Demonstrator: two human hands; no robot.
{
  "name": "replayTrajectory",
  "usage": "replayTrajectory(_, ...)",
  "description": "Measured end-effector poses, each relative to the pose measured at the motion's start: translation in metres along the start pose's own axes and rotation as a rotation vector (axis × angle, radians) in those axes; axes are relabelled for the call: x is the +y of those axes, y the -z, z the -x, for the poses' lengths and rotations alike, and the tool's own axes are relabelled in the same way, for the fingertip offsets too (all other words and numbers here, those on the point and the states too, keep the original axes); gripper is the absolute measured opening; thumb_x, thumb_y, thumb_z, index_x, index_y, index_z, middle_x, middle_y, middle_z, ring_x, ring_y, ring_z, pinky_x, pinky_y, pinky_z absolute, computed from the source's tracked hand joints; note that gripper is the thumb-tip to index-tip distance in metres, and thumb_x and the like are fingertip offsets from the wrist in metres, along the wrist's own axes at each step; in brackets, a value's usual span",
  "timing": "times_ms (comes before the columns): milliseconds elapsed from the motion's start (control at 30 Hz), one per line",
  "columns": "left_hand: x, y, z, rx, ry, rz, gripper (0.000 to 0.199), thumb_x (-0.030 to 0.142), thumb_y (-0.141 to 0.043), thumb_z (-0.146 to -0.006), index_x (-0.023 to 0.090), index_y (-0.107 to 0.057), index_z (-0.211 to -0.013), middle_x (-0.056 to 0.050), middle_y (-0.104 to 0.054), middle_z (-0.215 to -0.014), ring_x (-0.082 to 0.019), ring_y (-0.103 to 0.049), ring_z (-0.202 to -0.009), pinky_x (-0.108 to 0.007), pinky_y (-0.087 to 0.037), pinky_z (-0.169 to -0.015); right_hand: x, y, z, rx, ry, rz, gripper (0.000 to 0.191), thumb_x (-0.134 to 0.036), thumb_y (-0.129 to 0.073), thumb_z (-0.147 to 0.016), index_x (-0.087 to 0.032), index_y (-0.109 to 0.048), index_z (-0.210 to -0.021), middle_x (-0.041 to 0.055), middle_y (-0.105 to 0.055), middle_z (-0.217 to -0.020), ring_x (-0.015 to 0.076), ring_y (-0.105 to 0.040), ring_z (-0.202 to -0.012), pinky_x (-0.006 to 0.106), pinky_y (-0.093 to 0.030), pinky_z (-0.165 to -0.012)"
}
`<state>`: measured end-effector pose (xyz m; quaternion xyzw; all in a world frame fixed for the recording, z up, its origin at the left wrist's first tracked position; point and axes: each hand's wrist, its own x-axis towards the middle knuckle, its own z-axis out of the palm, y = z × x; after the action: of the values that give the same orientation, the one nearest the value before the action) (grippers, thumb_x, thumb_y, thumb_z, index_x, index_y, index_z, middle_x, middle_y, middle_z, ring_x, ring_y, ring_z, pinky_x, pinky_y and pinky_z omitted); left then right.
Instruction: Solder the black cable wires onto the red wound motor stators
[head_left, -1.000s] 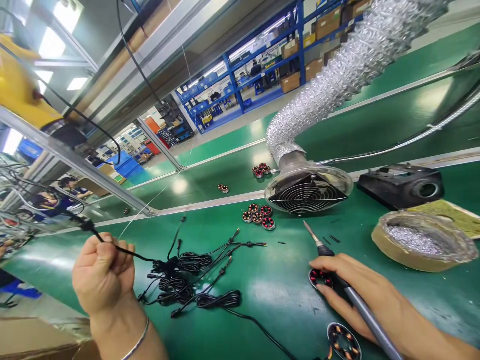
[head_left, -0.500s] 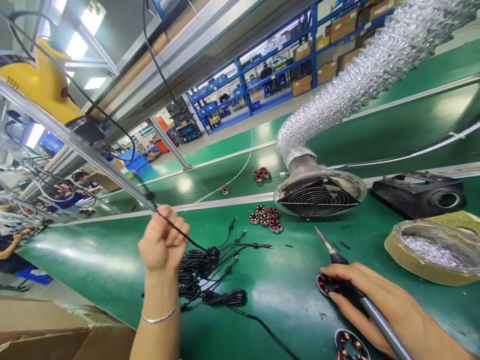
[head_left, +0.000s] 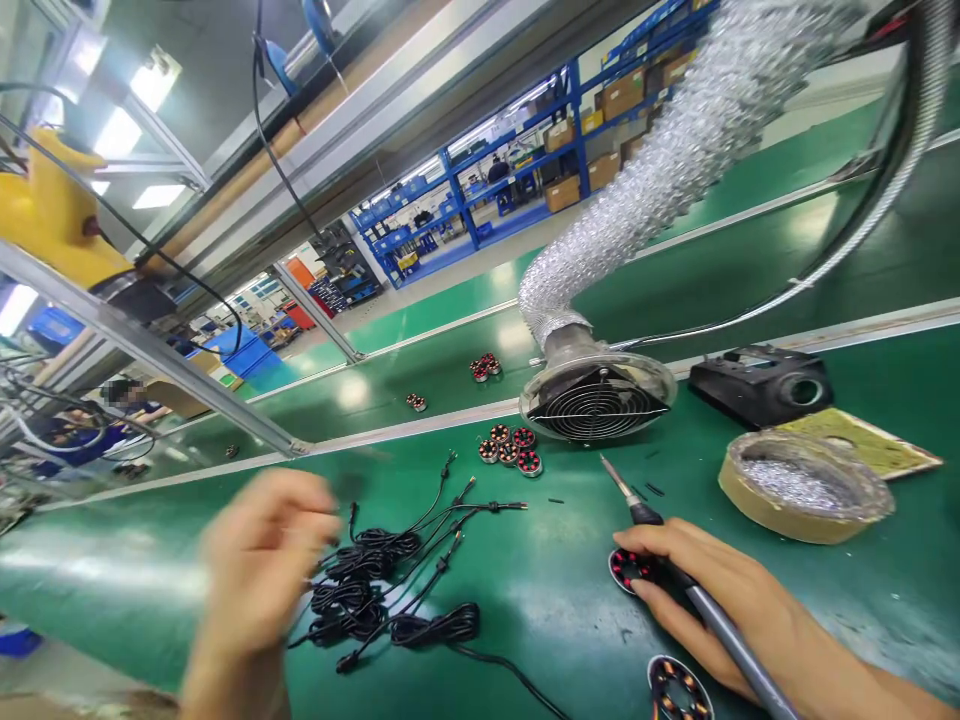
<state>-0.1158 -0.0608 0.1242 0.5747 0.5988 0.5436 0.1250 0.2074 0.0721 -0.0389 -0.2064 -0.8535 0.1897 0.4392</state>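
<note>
My left hand is smeared by motion, left of a pile of coiled black cables; whether its fingers hold anything cannot be made out. In my right hand lies a soldering iron, its tip pointing away from me toward the fan. The thumb and index finger of that hand also touch a small round motor stator with red windings, flat on the bench. Nearer to me sits a second stator with copper windings. One cable bundle trails its lead toward the front edge.
Several stators are grouped before a fume extractor fan with a silver duct. Right of it stand a black holder, a round tub of metal shavings and a yellow sponge. A metal post rises at left.
My left hand has moved left and down, and the black cable that ran from it to the pile is no longer seen stretched. The right hand keeps its grip; the view has shifted.
</note>
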Motion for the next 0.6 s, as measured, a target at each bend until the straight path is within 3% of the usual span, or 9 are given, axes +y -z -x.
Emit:
replayTrajectory(100,-0.043,-0.073,0.030,-0.459,0.076,-0.253,0.016,0.031,-0.059,-0.088,0.022,-0.057,-0.075,0.006,-0.042,-0.051,-0.011,-0.039,-0.046,-0.023,-0.028,-0.045,-0.006,-0.001,0.001,0.078,-0.051,-0.003,0.025,-0.014,-0.051,-0.089,-0.024,-0.053,-0.112,0.0018,-0.068,-0.086,0.0140,-0.067,-0.072,0.022,-0.057,-0.066)
replayTrajectory(167,-0.065,-0.107,0.047,-0.589,0.073,-0.276,0.018,0.032,-0.052,-0.091,0.021,-0.054,-0.077,0.008,-0.034,-0.051,-0.011,-0.035,-0.045,-0.023,-0.025,-0.046,-0.012,-0.001,0.000,0.106,-0.089,-0.042,0.030,-0.014,-0.052,-0.086,-0.023,-0.052,-0.114,0.0014,-0.069,-0.087,0.0130,-0.068,-0.073,0.020,-0.057,-0.067)
replayTrajectory(233,-0.075,-0.125,0.059,-0.663,0.053,-0.303,0.016,0.030,-0.048,-0.093,0.021,-0.053,-0.080,0.008,-0.032,-0.052,-0.011,-0.035,-0.046,-0.023,-0.024,-0.047,-0.018,-0.001,-0.001,0.105,-0.107,-0.094,0.031,-0.013,-0.052,-0.083,-0.023,-0.052,-0.113,0.0005,-0.068,-0.085,0.0123,-0.068,-0.071,0.020,-0.057,-0.066)
replayTrajectory(333,-0.073,-0.130,0.063,-0.757,0.005,-0.369,0.009,0.027,-0.051,-0.091,0.021,-0.057,-0.087,0.008,-0.038,-0.054,-0.012,-0.040,-0.048,-0.024,-0.026,-0.050,-0.022,0.000,-0.003,0.089,-0.100,-0.114,0.026,-0.011,-0.051,-0.082,-0.022,-0.055,-0.106,0.0010,-0.068,-0.083,0.0131,-0.067,-0.070,0.021,-0.057,-0.065)
replayTrajectory(433,-0.069,-0.119,0.040,-0.800,0.061,-0.439,0.017,0.033,-0.054,-0.090,0.022,-0.063,-0.100,0.006,-0.049,-0.056,-0.014,-0.049,-0.053,-0.024,-0.033,-0.052,-0.021,0.003,-0.005,0.112,-0.081,-0.076,0.023,-0.011,-0.050,-0.086,-0.021,-0.056,-0.105,0.0023,-0.069,-0.084,0.0140,-0.068,-0.071,0.023,-0.057,-0.066)
replayTrajectory(500,-0.076,-0.106,0.005,-0.687,0.186,-0.549,0.024,0.036,-0.049,-0.094,0.022,-0.067,-0.100,0.003,-0.058,-0.061,-0.016,-0.056,-0.059,-0.025,-0.040,-0.056,-0.016,0.005,-0.005,0.134,-0.065,-0.037,0.024,-0.011,-0.050,-0.087,-0.022,-0.056,-0.107,0.0019,-0.070,-0.086,0.0137,-0.069,-0.071,0.021,-0.058,-0.066)
replayTrajectory(600,-0.102,-0.079,-0.067,-0.432,0.342,-0.755,0.029,0.030,-0.043,-0.099,0.020,-0.069,-0.095,-0.001,-0.067,-0.076,-0.019,-0.065,-0.077,-0.029,-0.049,-0.073,-0.004,0.004,0.002,0.167,-0.039,0.042,0.023,-0.014,-0.053,-0.088,-0.024,-0.056,-0.109,0.0013,-0.073,-0.088,0.0150,-0.072,-0.074,0.019,-0.060,-0.066)
